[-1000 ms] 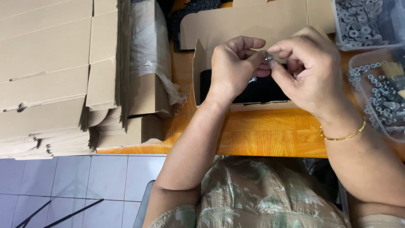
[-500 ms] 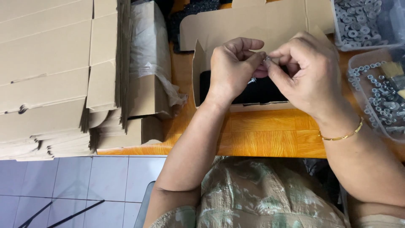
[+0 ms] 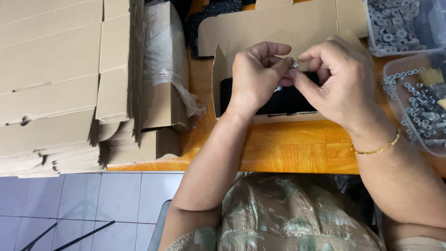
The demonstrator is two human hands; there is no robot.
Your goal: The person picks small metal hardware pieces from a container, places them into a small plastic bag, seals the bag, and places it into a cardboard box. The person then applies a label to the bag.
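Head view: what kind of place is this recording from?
Probably a small packing or assembly workbench: stacks of flat cardboard boxes, clear tubs of metal washers and screws, and both hands fitting a small metal fastener.

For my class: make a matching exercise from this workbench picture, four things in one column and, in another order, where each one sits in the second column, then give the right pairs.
Things:
1. small metal fastener
2. stack of flat cardboard sheets
3. clear tub of washers
4. gold bangle

Places:
A. far right corner of the table
B. on the right wrist
C. pinched between the fingertips of both hands
D. left side of the table

Pairs: 1-C, 2-D, 3-A, 4-B
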